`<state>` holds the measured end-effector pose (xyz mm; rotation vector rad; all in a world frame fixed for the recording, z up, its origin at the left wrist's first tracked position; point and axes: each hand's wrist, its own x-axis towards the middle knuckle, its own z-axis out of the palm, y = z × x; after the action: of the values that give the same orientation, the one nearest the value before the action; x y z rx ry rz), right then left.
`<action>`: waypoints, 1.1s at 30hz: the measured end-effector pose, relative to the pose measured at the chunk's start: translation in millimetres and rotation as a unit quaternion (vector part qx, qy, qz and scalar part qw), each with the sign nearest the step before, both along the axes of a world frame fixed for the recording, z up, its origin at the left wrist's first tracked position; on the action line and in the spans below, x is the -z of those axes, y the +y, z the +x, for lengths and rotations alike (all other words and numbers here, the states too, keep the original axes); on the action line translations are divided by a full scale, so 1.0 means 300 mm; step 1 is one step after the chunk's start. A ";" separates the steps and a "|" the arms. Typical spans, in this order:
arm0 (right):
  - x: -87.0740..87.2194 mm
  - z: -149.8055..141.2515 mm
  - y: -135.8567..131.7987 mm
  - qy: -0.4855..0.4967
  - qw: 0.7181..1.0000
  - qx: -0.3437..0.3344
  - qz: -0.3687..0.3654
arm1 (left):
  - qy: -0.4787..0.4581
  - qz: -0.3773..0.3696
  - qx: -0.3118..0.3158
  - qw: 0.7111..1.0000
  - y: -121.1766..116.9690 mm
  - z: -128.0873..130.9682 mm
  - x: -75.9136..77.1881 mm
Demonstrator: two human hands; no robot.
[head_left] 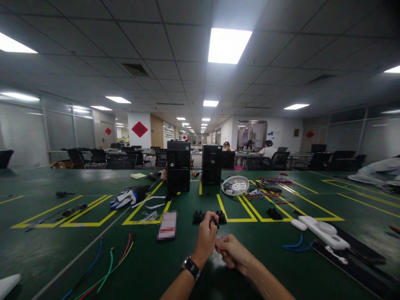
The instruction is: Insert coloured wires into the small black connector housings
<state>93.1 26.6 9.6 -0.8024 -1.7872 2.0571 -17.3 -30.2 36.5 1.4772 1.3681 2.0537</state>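
My left hand (204, 236), with a watch (190, 267) on its wrist, is closed around a small black part (215, 223) that shows only at the fingertips. Just to its right, my right hand (233, 252) is closed in a pinch, its fingertips close to the left hand. A tiny shiny bit (223, 238) shows by the right fingers; what it is I cannot make out. Behind the hands lies a row of black plastic pieces (198, 217), partly hidden by the left hand. Left of them is a blurred pinkish packet (167, 226).
Two black computer-like boxes (178, 166) (211, 164) stand beyond the hands. A white basket (235, 186) and tangled wires (271, 189) lie back right. Loose coloured wires (111, 266) are at left, gloves (126, 198) farther back. White devices (325, 233) lie at right. People sit in the background.
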 end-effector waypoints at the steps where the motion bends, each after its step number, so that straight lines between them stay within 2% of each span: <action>1: 0.002 0.000 0.004 0.002 1.000 -0.005 0.000 | 0.001 0.002 0.001 1.000 0.000 0.000 0.000; 4: 0.008 -0.008 0.006 0.012 1.000 -0.014 -0.013 | -0.042 -0.001 0.017 0.999 0.008 -0.003 0.003; 7: -0.008 -0.024 -0.016 0.032 0.999 -0.008 -0.033 | -0.158 0.001 0.006 0.987 0.027 -0.010 0.009; 10: -0.045 -0.039 -0.052 0.048 0.999 0.024 -0.008 | -0.279 0.011 -0.017 0.960 0.049 -0.024 0.013; 14: -0.064 -0.057 -0.088 0.070 0.995 0.050 0.043 | -0.389 0.029 0.037 0.920 0.067 -0.050 0.013; 16: -0.067 -0.067 -0.098 0.059 0.995 0.063 0.052 | -0.413 0.033 0.033 0.910 0.066 -0.062 0.010; 19: -0.094 -0.075 -0.109 0.025 0.993 0.077 0.087 | -0.375 0.043 0.014 0.926 0.059 -0.067 0.003; 21: -0.115 -0.080 -0.111 0.012 0.990 0.080 0.116 | -0.362 0.066 0.034 0.929 0.059 -0.070 -0.006; 22: -0.117 -0.084 -0.110 0.013 0.989 0.081 0.126 | -0.379 0.081 0.049 0.921 0.062 -0.077 -0.012; 25: -0.072 -0.096 -0.103 0.006 0.988 0.093 0.125 | -0.481 0.111 0.066 0.867 0.069 -0.144 -0.027; 28: -0.021 -0.087 -0.099 -0.028 0.990 0.104 0.090 | -0.512 0.121 0.037 0.849 0.060 -0.236 -0.021; 30: -0.056 -0.075 -0.101 0.012 0.992 0.106 0.062 | -0.503 0.111 0.033 0.857 0.057 -0.251 0.003; 31: -0.101 -0.073 -0.103 0.055 0.992 0.104 0.047 | -0.494 0.095 0.041 0.863 0.061 -0.234 0.020; 33: -0.227 -0.090 -0.113 0.153 0.984 0.087 0.019 | -0.469 0.042 0.079 0.879 0.077 -0.158 0.057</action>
<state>66.1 -7.3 77.8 -0.5714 -1.5268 1.9085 -64.6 -7.3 19.5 0.4055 0.7233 2.2304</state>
